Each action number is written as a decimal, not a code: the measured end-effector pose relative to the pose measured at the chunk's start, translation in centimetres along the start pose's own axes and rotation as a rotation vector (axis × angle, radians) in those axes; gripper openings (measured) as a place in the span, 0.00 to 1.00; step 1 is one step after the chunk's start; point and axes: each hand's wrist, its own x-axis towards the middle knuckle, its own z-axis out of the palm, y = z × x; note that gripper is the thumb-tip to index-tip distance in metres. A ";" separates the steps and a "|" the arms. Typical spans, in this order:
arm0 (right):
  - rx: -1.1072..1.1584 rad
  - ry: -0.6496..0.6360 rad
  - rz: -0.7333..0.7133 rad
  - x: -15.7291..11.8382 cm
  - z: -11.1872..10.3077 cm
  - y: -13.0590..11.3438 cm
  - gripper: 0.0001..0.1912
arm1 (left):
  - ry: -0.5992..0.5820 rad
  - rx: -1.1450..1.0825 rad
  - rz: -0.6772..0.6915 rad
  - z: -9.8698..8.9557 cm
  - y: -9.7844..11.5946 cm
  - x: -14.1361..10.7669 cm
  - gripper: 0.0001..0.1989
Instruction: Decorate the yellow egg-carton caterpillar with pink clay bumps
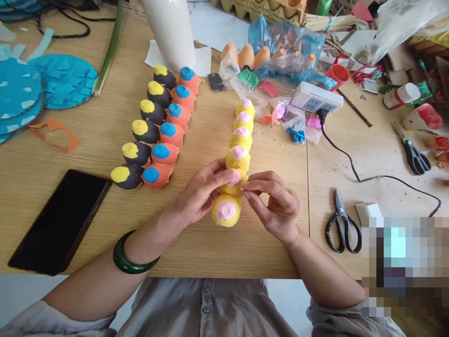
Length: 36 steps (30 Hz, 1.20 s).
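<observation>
A row of yellow clay-covered bumps topped with pink clay (pixel 226 210) runs away from me on the table; it looks like an egg-carton strip. My left hand (pixel 199 192) grips this strip from the left, its thumb on the pink top of the second-nearest bump. From the right, my right hand (pixel 277 203) has thumb and forefinger pinched together at that bump's yellow edge; anything between the fingertips is too small to make out. To the left lie a black row with yellow tops (pixel 133 177) and an orange row with blue tops (pixel 161 175), side by side.
A phone (pixel 59 220) lies at left, scissors (pixel 342 224) at right. A power strip (pixel 315 99) with a black cable sits behind, near bagged clay pieces (pixel 296 131). A white cylinder (pixel 171 32) and bare carton bumps (pixel 246 56) stand at the back.
</observation>
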 end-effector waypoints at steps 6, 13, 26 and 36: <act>-0.041 -0.021 0.017 -0.2 0.2 -0.1 0.11 | -0.031 -0.027 -0.011 0.1 -0.2 0.0 0.19; -0.150 -0.051 -0.037 -0.1 -0.1 0.0 0.11 | -0.054 -0.043 0.008 0.0 -0.5 0.0 0.22; -0.027 -0.005 -0.015 0.0 0.1 0.2 0.12 | -0.105 0.024 0.034 -0.5 -0.4 0.0 0.30; 0.406 0.074 0.701 -0.1 -0.1 0.4 0.19 | -0.020 0.029 0.056 -0.3 0.3 -0.4 0.28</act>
